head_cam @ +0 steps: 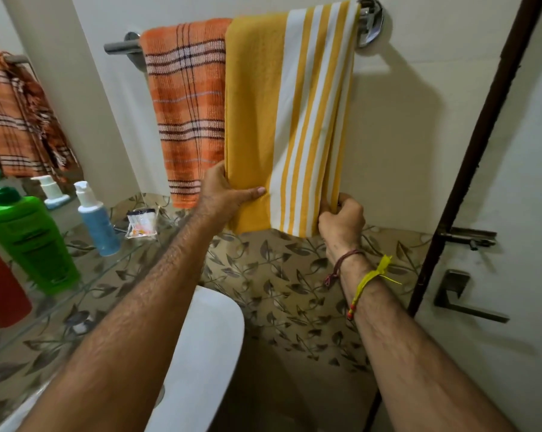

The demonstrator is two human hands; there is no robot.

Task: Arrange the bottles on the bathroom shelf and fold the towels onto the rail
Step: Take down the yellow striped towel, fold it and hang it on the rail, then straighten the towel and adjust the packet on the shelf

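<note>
Head view is filled largely by the yellow towel (257,98), which is hung folded over the chrome rail (120,46) and reaches down between the two hands. Its left lower edge is gripped by the left hand (222,194), the thumb laid flat across the front of the cloth and the fingers hidden behind it. Its right lower edge, on the white-striped part, is pinched by the right hand (341,221), the fingers curled round the hem. An orange checked towel (185,110) is hung on the same rail just beyond the left hand, touching the yellow one along its side. Below both forearms a white basin (207,347) is seen. On the glass shelf (85,285), well to the left of the left hand, a green bottle (29,238) is stood upright, with part of a red bottle (1,288) nearer the camera and a blue pump bottle (96,219) farther along. A small clear packet (141,222) is laid just beside the blue bottle, nearest the left hand. A door handle (463,297) is seen to the right of the right wrist.
</note>
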